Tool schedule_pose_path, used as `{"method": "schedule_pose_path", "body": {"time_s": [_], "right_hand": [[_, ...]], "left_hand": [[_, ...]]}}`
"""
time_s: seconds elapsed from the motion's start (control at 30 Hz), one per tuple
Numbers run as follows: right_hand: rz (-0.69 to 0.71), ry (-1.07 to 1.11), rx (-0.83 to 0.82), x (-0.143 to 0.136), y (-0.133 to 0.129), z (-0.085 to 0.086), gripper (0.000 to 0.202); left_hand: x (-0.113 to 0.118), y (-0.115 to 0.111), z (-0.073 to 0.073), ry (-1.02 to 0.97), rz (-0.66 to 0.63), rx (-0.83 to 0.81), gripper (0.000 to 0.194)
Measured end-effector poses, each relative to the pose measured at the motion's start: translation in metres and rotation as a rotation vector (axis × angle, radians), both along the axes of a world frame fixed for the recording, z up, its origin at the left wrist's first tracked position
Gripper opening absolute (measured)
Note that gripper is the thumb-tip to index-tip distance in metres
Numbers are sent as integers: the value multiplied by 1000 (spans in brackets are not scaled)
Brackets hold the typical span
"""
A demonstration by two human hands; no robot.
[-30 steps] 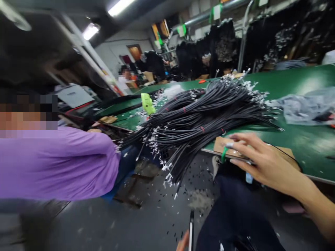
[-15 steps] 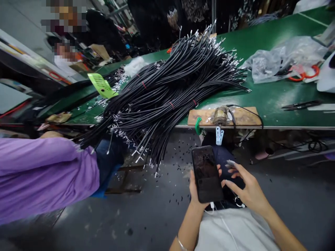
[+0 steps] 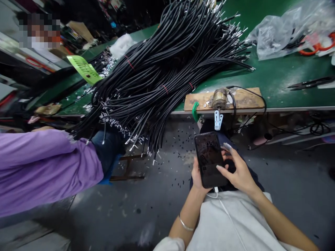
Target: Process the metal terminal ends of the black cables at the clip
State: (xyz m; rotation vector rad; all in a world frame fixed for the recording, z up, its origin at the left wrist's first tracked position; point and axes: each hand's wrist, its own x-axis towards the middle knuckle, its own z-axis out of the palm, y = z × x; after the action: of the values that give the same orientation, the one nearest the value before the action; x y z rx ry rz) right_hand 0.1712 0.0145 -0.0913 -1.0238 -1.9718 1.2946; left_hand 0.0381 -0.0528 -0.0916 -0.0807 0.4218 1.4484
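Note:
A dark smartphone (image 3: 210, 160) shows 15:35 on its dim screen, and a white cable runs from its lower end. My left hand (image 3: 198, 176) is wrapped round the phone from beneath, thumb along its left edge. Over the phone's right side is my right hand (image 3: 239, 172), fingers apart and holding nothing, with the thumb tip over the lower screen. Beyond the phone, a light blue clip (image 3: 218, 120) hangs from a small metal motor (image 3: 220, 99) on a wooden board (image 3: 247, 98) at the table's edge.
Bundled black cables (image 3: 172, 66) heap on the green table (image 3: 280, 75) and overhang its front edge. A person in a purple top (image 3: 49, 167) sits at left. Plastic bags (image 3: 274, 35), orange-handled scissors (image 3: 310, 48) and black snips (image 3: 311, 83) lie at right.
My right hand has moved in closer, its thumb now over the screen. The camera view has tilted down, so the table and cables sit higher in the picture.

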Motion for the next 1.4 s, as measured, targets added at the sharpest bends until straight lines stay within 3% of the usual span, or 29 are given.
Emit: {"method": "schedule_pose_path", "body": {"time_s": [0.1, 0.23, 0.5, 0.63, 0.83, 1.03, 1.23, 1.4], "right_hand": [[-62, 146, -209, -3, 1, -3, 59], [-91, 176, -354, -4, -1, -6, 65], [-241, 114, -241, -12, -7, -5, 68], [-125, 137, -340, -9, -5, -3, 76], [-155, 263, -273, -7, -1, -9, 48], [-238, 110, -292, -18, -3, -4, 82], [-3, 112, -433, -10, 1, 1, 93], [-60, 53, -344, -17, -4, 5, 109]], "left_hand": [[4, -2, -4, 36, -4, -45, 74], [8, -4, -6, 33, -2, -96, 71], [16, -8, -9, 64, 47, -274, 54], [14, -8, -9, 63, 39, -281, 60], [12, -9, -10, 81, 40, -263, 54], [18, -8, -8, 174, 85, -362, 47], [13, -6, -10, 163, 78, -294, 59], [12, -4, -10, 256, 125, -264, 58]]}}
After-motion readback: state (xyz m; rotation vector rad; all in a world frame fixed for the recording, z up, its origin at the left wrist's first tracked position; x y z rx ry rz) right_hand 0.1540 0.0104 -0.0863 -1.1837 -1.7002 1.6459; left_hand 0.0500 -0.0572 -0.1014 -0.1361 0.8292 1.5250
